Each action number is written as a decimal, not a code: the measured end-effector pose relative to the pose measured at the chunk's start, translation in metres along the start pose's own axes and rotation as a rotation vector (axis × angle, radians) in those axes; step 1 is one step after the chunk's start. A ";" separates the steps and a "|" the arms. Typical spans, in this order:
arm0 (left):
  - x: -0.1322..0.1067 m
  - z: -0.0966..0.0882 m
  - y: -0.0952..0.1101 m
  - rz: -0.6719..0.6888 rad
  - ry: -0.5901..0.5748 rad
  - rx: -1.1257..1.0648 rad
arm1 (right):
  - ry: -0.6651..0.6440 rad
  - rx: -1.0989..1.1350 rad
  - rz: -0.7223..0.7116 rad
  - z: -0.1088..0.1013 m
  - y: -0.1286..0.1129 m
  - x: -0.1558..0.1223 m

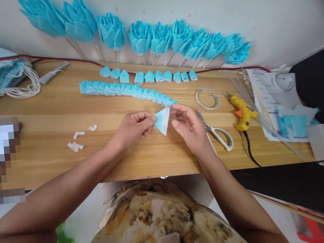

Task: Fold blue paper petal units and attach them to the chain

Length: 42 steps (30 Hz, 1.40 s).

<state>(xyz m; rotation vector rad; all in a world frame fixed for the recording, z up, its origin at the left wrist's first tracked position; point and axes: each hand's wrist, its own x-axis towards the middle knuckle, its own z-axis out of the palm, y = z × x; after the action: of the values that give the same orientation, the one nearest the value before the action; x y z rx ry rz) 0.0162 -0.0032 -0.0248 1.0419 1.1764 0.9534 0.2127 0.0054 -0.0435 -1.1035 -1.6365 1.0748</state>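
Note:
My left hand (139,127) pinches the narrow end of a blue folded petal piece (159,121), cone-shaped, with a white strip along its wide edge. Beside that white edge is my right hand (188,124), thumb and fingers apart; its index fingertip is close to the strip's upper corner, and I cannot tell if it touches. Just beyond the hands runs a long row of overlapping blue folded pieces (124,90). Farther back, several separate blue folded pieces (149,77) lie in a line.
Blue flowers on sticks (111,31) lean on the wall. To the right lie a tape roll (207,98), scissors (220,137), a yellow glue gun (241,112) and papers (264,88). White paper scraps (75,146) and a bundle of white cord (30,82) are at left.

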 end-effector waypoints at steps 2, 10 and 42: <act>0.000 -0.001 0.000 -0.008 -0.008 -0.039 | 0.020 -0.199 -0.152 0.000 -0.001 -0.001; 0.000 0.000 0.002 -0.028 -0.020 -0.092 | 0.006 -0.506 -0.472 0.000 0.000 0.000; -0.004 0.004 0.002 0.027 0.010 0.121 | -0.011 0.134 0.186 0.008 -0.005 0.001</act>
<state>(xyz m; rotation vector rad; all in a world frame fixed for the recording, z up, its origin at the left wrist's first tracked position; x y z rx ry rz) 0.0195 -0.0066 -0.0213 1.1534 1.2430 0.9182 0.2038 0.0037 -0.0402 -1.1791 -1.4688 1.2930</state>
